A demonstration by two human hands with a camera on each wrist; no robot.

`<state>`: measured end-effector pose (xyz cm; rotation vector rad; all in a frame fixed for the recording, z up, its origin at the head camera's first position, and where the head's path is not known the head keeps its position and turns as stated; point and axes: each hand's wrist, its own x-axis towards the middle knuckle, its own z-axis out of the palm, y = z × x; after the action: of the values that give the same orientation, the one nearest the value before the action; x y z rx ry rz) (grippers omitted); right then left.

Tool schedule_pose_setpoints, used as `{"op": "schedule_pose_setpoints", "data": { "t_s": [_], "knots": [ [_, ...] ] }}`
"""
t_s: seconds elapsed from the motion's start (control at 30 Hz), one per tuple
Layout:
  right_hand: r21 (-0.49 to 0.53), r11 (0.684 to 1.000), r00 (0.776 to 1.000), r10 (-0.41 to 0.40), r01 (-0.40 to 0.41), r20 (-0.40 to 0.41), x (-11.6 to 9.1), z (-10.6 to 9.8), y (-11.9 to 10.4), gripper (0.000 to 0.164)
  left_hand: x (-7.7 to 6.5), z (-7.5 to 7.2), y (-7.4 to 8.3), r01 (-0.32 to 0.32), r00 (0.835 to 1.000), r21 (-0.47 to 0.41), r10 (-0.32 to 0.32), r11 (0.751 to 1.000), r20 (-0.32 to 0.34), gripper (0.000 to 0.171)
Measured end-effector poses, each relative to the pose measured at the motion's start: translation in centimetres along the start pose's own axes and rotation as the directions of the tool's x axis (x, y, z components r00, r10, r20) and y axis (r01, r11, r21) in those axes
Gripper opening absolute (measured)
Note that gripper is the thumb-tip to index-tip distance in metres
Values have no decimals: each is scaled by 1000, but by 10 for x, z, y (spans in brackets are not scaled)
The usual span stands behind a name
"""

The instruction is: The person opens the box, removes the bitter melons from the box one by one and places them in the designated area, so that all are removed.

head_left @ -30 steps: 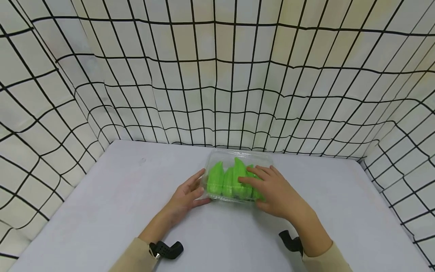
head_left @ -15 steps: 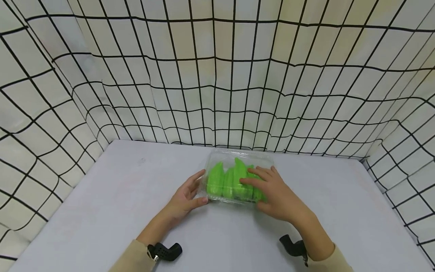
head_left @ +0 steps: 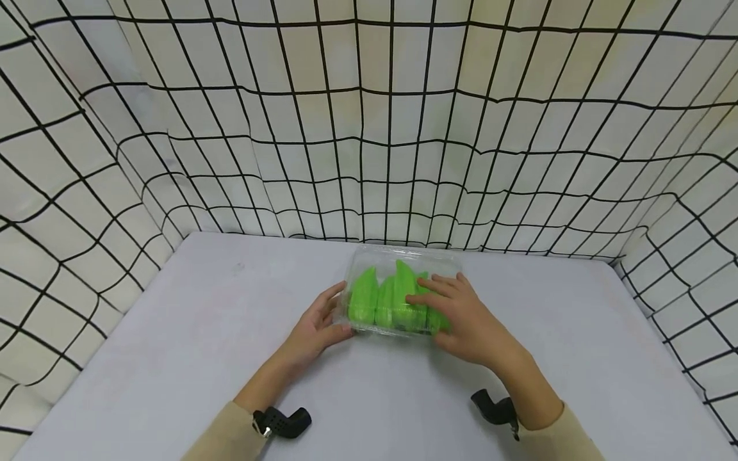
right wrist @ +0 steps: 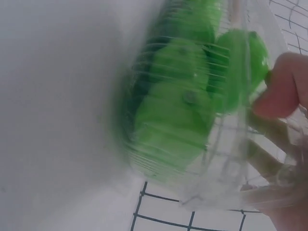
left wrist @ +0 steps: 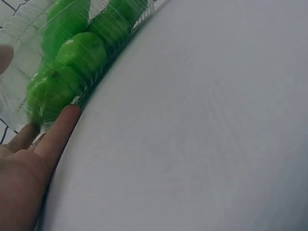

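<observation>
A clear plastic box [head_left: 360, 325] stands on the white table, with several bright green, long, pointed pieces [head_left: 362, 304] that look like fruit or vegetables inside. My left hand [head_left: 311, 330] holds the box's left side, thumb at the front corner and fingers along the side wall. In the left wrist view, a straight digit of the left hand [left wrist: 53, 139] touches the lower corner. My right hand [head_left: 469, 323] reaches over the right part of the box, hiding some green pieces. In the right wrist view, a bent digit [right wrist: 281, 89] curls at the box's edge; other fingers show blurred through the plastic.
A black grid net [head_left: 369, 147] over pale sheeting surrounds the table's back and sides. The box sits near the back edge of the white table [head_left: 369, 397]. A black wrist mount [head_left: 282, 422] sits on each forearm, at the light sleeves [head_left: 230, 435].
Over the last second the left thumb has settled against the box's front left corner. The right hand and the green pieces stay nearly in place; the head view has shifted slightly.
</observation>
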<state>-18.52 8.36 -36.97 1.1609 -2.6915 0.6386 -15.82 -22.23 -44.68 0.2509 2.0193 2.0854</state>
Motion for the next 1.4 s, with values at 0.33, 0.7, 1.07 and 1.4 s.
{"op": "schedule_pose_setpoints", "data": {
  "t_s": [0.33, 0.7, 1.07, 1.4],
  "knots": [
    [30, 1000, 997, -3, 6, -77, 3, 7, -6, 74, 3, 1, -2, -75, 997, -122, 79, 990, 22, 65],
    [92, 994, 996, -48, 54, -72, 5, 11, -8, 73, 1, -3, -4, -155, 987, -58, 157, 986, 22, 54],
    [114, 988, 991, -96, 107, -90, 2, 7, -3, 71, 4, -3, -6, -114, 993, -84, 114, 990, -9, 39],
    [102, 992, 995, -69, 77, -79, 3, 7, -8, 71, 3, -6, -6, -77, 996, -186, 85, 980, 34, 76]
  ]
}}
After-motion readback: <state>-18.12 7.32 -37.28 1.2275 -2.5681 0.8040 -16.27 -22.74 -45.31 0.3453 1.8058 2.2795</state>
